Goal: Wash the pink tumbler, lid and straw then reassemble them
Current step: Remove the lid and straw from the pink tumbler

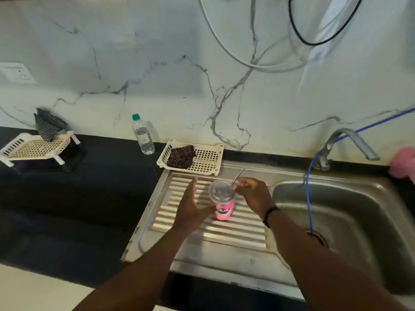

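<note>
The pink tumbler (222, 209) stands upright on the ridged drainboard (224, 230) between the 2 hands, its clear lid (221, 191) on top. The left hand (190, 205) is spread wide just beside the tumbler's left side, thumb reaching toward its body. The right hand (252, 194) pinches the metal straw (238, 175), which tilts up and away from the lid's right edge. Behind stands a cream basket (208, 161) holding a dark cloth (181, 156); the sink basin (341, 216) and tap (350, 142) lie to the right, a water bottle (142, 135) on the left.
</note>
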